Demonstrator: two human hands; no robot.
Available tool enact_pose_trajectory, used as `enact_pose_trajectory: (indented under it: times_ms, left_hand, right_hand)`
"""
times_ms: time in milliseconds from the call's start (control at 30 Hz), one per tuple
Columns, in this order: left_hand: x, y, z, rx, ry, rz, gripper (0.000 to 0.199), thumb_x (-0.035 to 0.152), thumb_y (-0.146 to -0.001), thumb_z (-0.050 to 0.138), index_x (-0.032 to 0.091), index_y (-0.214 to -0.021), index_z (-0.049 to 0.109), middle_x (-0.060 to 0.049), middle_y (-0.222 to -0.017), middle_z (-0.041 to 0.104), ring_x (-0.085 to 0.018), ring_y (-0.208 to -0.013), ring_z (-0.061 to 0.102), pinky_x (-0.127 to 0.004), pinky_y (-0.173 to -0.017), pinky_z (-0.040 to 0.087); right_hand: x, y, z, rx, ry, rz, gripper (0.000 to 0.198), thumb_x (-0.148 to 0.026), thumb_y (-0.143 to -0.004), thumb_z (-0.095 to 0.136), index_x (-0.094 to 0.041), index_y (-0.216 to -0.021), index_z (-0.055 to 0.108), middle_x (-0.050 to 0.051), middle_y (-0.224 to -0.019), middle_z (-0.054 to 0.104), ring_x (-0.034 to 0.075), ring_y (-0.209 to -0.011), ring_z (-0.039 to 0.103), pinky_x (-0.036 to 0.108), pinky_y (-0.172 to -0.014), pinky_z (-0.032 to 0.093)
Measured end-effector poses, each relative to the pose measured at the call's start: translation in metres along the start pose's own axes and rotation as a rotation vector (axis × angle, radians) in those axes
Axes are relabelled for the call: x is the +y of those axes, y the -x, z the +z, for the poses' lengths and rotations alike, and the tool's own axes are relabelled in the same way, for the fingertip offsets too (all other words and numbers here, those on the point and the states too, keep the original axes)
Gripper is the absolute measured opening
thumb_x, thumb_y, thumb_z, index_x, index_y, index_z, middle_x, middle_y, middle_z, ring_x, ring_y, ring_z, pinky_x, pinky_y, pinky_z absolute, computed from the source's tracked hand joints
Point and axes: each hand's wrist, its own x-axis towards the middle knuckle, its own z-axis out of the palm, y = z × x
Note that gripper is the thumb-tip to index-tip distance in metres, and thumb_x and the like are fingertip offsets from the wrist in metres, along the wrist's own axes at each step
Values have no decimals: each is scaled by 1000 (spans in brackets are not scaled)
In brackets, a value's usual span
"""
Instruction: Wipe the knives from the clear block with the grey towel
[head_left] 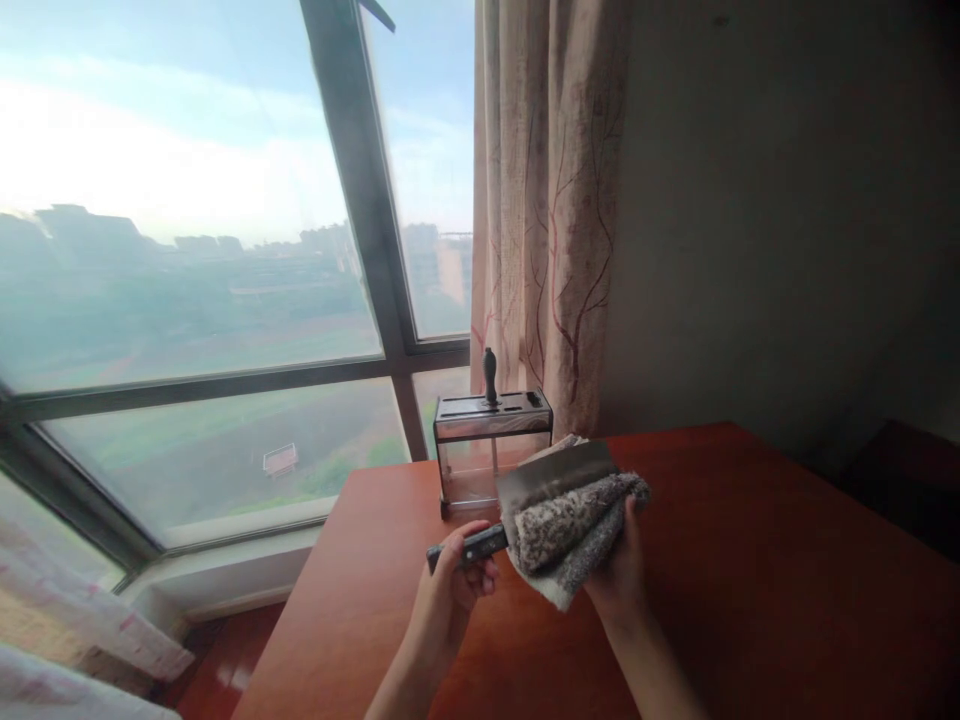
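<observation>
Head view: left hand [450, 580] fingers clenched on cleaver [551, 480] handle, right hand [619, 570] grasping grey cloth [574, 525] against blade, above worktop [750, 560], knife block [491, 445] at 12 o'clock.

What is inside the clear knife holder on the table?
One dark handle stands up from a slot in the top of the holder. The other slots look empty. The cleaver and cloth hide its lower right corner.

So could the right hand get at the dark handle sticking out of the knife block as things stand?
Probably not freely: the right hand is wrapped in a grey cloth against the cleaver, though the path to the handle looks open.
</observation>
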Motion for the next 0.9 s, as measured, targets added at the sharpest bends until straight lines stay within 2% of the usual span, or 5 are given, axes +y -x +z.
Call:
enact_pose_trajectory:
  times_ms: [200,367,467,733,900]
  left_hand:
    - [6,-1,-2,12,140,2,30,36,-77,67,17,-99,71,-2,-64,67,-12,-56,58,-21,-56,46]
    - [-3,-4,-7,10,40,-36,37,41,-72,71,15,-99,71,-10,-89,73,-22,-71,66,-29,-60,49]
    - [-9,-4,-7,-13,-22,-26,38,40,-73,71,14,-101,70,-10,-84,73,-21,-64,64,-28,-55,46]
    - [-7,4,1,-141,-101,-13,37,38,-79,66,10,-104,69,-10,-64,68,-17,-57,56,-27,-54,41]
    - [-16,0,-1,-118,-141,-24,46,45,-78,65,10,-107,65,-7,-59,65,-16,-53,53,-27,-51,39]
  right_hand:
    - [18,12,2,-85,-11,109,52,-68,-74,58,-32,-110,65,2,-121,67,29,-126,49,52,-104,40]
    - [31,16,10,-130,6,228,43,-60,-75,62,-26,-101,68,3,-115,70,30,-122,54,51,-99,45]
    - [26,12,11,-61,-13,248,38,-56,-78,61,-27,-101,68,2,-112,72,30,-118,57,50,-97,47]
    - [-9,-3,-7,123,-30,21,43,-61,-82,51,-32,-111,65,-4,-115,70,26,-120,56,46,-98,48]
    - [-9,-2,-4,176,-168,20,45,-58,-81,55,-31,-117,63,-2,-108,73,25,-113,61,44,-97,48]
